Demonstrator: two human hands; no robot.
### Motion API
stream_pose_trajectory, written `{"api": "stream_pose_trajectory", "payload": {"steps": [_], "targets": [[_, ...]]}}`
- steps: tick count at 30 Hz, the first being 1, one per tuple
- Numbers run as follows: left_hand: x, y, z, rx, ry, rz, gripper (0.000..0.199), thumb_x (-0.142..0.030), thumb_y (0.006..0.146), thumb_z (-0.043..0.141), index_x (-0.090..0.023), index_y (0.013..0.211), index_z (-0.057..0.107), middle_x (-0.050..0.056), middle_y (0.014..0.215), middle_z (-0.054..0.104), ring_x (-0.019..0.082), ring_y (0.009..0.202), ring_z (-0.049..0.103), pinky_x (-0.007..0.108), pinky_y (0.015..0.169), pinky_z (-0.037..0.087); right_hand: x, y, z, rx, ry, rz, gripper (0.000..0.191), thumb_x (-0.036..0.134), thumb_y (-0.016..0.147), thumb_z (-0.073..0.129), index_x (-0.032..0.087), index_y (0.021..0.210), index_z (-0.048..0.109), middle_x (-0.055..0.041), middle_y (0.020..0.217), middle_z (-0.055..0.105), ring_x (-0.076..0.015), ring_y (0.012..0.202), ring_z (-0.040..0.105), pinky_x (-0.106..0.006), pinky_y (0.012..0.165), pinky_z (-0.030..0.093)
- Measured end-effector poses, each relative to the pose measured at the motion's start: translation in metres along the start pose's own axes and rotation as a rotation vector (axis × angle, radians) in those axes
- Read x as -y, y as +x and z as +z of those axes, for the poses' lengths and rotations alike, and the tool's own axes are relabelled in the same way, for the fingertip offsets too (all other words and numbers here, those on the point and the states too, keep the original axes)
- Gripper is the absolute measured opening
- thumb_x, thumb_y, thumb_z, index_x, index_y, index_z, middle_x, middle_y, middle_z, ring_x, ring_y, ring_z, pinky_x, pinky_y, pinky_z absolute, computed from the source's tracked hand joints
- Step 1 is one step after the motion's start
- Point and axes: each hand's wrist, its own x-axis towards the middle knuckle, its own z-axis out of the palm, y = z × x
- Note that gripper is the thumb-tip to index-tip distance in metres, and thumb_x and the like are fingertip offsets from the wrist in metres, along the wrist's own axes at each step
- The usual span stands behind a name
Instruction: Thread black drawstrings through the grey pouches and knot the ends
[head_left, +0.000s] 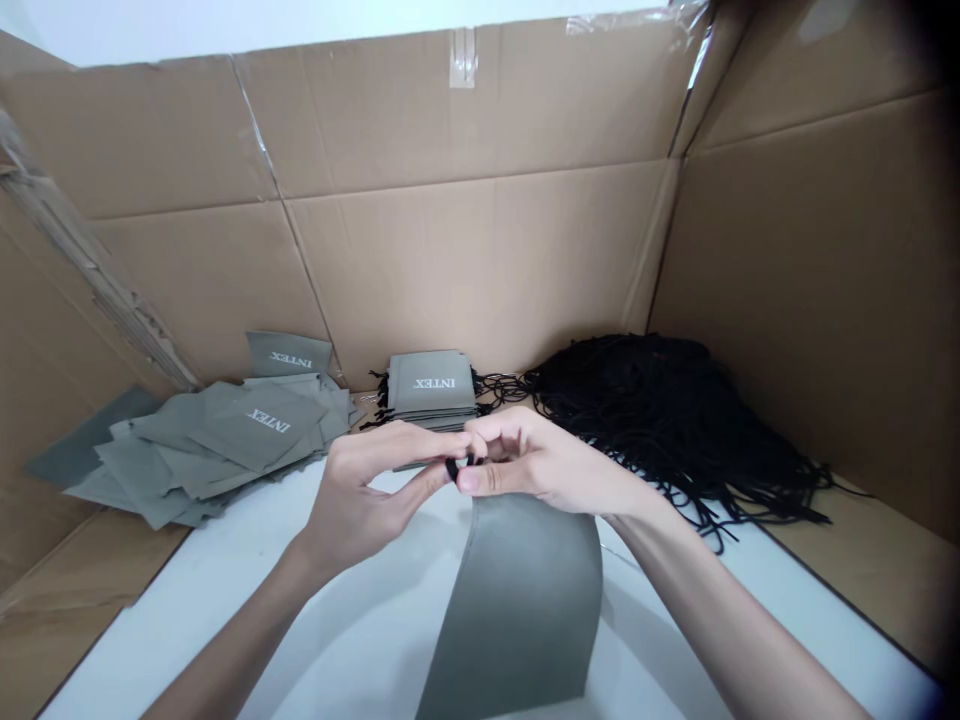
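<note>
My left hand (367, 490) and my right hand (540, 460) meet above the white table (360, 620). Together they pinch the top edge of a grey fabric pouch (517, 600), which hangs down toward me. A small black piece (454, 466), probably a cord end, shows between the fingertips of both hands. Which hand holds the cord alone I cannot tell.
A loose heap of grey INTEX pouches (225, 440) lies at the left. A neat stack of pouches with cords (433, 390) stands at the back middle. A mass of black cords (675, 420) spreads at the right. Cardboard walls (480, 240) enclose the table on three sides.
</note>
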Motion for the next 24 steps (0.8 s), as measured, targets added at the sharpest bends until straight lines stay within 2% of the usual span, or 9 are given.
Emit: {"api": "stream_pose_trajectory", "payload": {"steps": [4, 7, 12, 15, 18, 20, 21, 24], "targets": [[-0.005, 0.003, -0.008, 0.169, 0.020, 0.075, 0.026, 0.001, 0.083, 0.063, -0.018, 0.098, 0.074, 0.005, 0.093, 0.073, 0.013, 0.079, 0.068, 0.021, 0.068, 0.055, -0.003, -0.004, 0.000, 0.083, 0.002, 0.061, 0.041, 0.043, 0.075, 0.079, 0.016, 0.064, 0.051, 0.0068, 0.061, 0.038, -0.0084, 0.059, 0.031, -0.024, 0.054, 0.023], [-0.009, 0.003, -0.010, 0.255, -0.022, 0.027, 0.023, 0.000, 0.085, 0.062, -0.019, 0.092, 0.074, 0.005, 0.089, 0.072, 0.013, 0.075, 0.067, 0.022, 0.064, 0.053, -0.007, -0.006, 0.000, 0.110, 0.007, 0.109, 0.037, 0.040, 0.072, 0.082, 0.015, 0.064, 0.055, 0.0064, 0.061, 0.043, -0.0082, 0.059, 0.035, -0.023, 0.054, 0.026], [-0.010, 0.002, -0.006, 0.261, -0.145, -0.081, 0.024, -0.003, 0.086, 0.061, -0.023, 0.093, 0.075, 0.004, 0.085, 0.071, 0.014, 0.070, 0.067, 0.023, 0.059, 0.053, -0.008, -0.007, 0.002, 0.126, 0.020, 0.149, 0.027, 0.035, 0.071, 0.081, 0.016, 0.065, 0.064, 0.0047, 0.061, 0.054, -0.0090, 0.058, 0.043, -0.022, 0.053, 0.032], [-0.009, 0.001, -0.004, 0.311, -0.134, -0.059, 0.026, -0.004, 0.088, 0.059, -0.023, 0.097, 0.074, 0.006, 0.093, 0.070, 0.014, 0.076, 0.068, 0.023, 0.063, 0.055, -0.009, -0.007, 0.001, 0.114, -0.004, 0.166, 0.022, 0.033, 0.070, 0.082, 0.016, 0.067, 0.069, 0.0051, 0.059, 0.056, -0.0088, 0.055, 0.044, -0.023, 0.052, 0.032], [-0.007, 0.002, -0.003, 0.346, -0.117, -0.033, 0.023, -0.006, 0.091, 0.056, -0.022, 0.093, 0.073, 0.007, 0.096, 0.068, 0.015, 0.078, 0.067, 0.024, 0.065, 0.055, -0.010, -0.006, -0.001, 0.091, -0.031, 0.171, 0.029, 0.040, 0.067, 0.084, 0.016, 0.067, 0.069, 0.0040, 0.060, 0.059, -0.0096, 0.055, 0.048, -0.023, 0.052, 0.036], [-0.005, 0.002, -0.003, 0.276, -0.080, -0.014, 0.021, -0.007, 0.091, 0.056, -0.021, 0.092, 0.072, 0.006, 0.092, 0.068, 0.015, 0.077, 0.066, 0.024, 0.067, 0.055, -0.007, -0.007, 0.000, -0.004, -0.110, 0.128, 0.033, 0.045, 0.068, 0.083, 0.016, 0.068, 0.068, 0.0027, 0.062, 0.061, -0.0111, 0.056, 0.052, -0.024, 0.052, 0.040], [-0.004, 0.003, -0.004, 0.225, -0.052, -0.011, 0.020, -0.008, 0.091, 0.056, -0.021, 0.092, 0.071, 0.006, 0.091, 0.067, 0.015, 0.078, 0.066, 0.025, 0.068, 0.054, -0.003, -0.009, 0.003, -0.109, -0.193, 0.074, 0.032, 0.047, 0.069, 0.082, 0.018, 0.072, 0.069, 0.0014, 0.066, 0.064, -0.0130, 0.060, 0.057, -0.025, 0.053, 0.043], [0.002, 0.005, -0.012, 0.078, 0.019, -0.065, 0.015, -0.011, 0.092, 0.056, -0.020, 0.093, 0.068, 0.006, 0.092, 0.065, 0.016, 0.083, 0.064, 0.024, 0.070, 0.054, 0.008, -0.026, 0.024, -0.557, -0.597, -0.236, 0.022, 0.048, 0.075, 0.078, 0.028, 0.084, 0.072, -0.0025, 0.084, 0.071, -0.0226, 0.084, 0.067, -0.034, 0.064, 0.051]]}}
